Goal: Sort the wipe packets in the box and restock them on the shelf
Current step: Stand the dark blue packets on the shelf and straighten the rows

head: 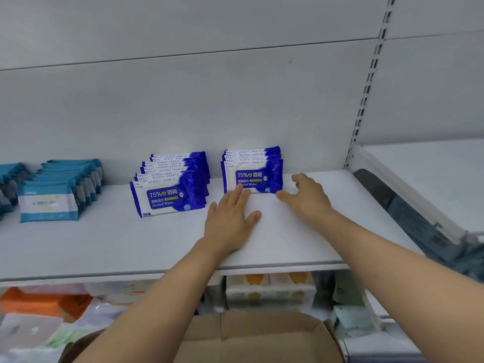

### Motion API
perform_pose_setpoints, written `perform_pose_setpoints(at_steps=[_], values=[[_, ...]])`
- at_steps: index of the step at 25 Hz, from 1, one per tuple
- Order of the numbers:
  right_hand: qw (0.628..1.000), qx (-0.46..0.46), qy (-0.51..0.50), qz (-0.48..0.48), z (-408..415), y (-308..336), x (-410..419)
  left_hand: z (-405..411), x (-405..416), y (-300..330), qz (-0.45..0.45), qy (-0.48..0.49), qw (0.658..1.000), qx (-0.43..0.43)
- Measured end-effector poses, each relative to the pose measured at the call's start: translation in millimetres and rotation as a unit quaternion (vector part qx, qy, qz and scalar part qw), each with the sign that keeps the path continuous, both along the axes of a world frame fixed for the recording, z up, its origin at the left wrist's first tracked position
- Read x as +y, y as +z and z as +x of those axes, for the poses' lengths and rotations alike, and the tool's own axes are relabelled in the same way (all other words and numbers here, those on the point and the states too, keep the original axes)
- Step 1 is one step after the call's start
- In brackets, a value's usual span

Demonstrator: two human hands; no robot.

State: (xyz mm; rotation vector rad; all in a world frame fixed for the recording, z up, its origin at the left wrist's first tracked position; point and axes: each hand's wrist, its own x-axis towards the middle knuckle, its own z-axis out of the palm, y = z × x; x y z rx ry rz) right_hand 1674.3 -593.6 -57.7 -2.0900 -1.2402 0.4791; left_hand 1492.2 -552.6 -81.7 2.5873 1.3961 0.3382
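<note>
— Left hand [230, 218] is laid flat on the shelf [104, 247], fingers spread, with the fingertips touching the lower front of the right-hand row of blue alcohol wipe packets [253, 176]. Nothing is gripped; the front packet seems to be steadied from below.

— And further left, what is seen?

— At the far left, teal packets [49, 203] are stood in rows, front faces outward. Next, a longer row of blue packets [170, 195] is leaned back against itself, labels forward, presumably so the stock can be read from the aisle. Then the shorter row, upright near the back panel, where both hands are working.

— The right hand?

— Right hand [307, 195] is held open and loosely curved just beside the row's right end, thumb by the front corner; whether the packets are actually touched cannot be told. The row appears to be bracketed from both sides, squared up so it does not topple.

— And the box?

— Cardboard box [259, 336] is kept low in front, under the arms, within easy reach; its contents cannot be seen. More goods are stacked on the lower shelf [272, 289].
</note>
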Motion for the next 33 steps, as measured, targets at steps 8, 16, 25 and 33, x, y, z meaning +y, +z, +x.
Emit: perform_pose_setpoints(at_steps=[8,16,25,33], values=[[0.975,-0.191,0.057,0.094,-36,-26,-147,-47,-101,-7,0.075,-0.061,0.988,-0.117],[0.962,-0.205,0.17,0.065,-77,-155,-272,-75,-227,-122,0.02,-0.114,0.98,-0.159],[0.883,-0.169,0.261,-0.353,-95,-298,-339,-51,-267,-290,-0.246,-0.034,0.968,0.045],[0.873,-0.248,0.277,-0.317,-102,-320,-336,-30,-267,-310,-0.175,-0.021,0.971,0.162]])
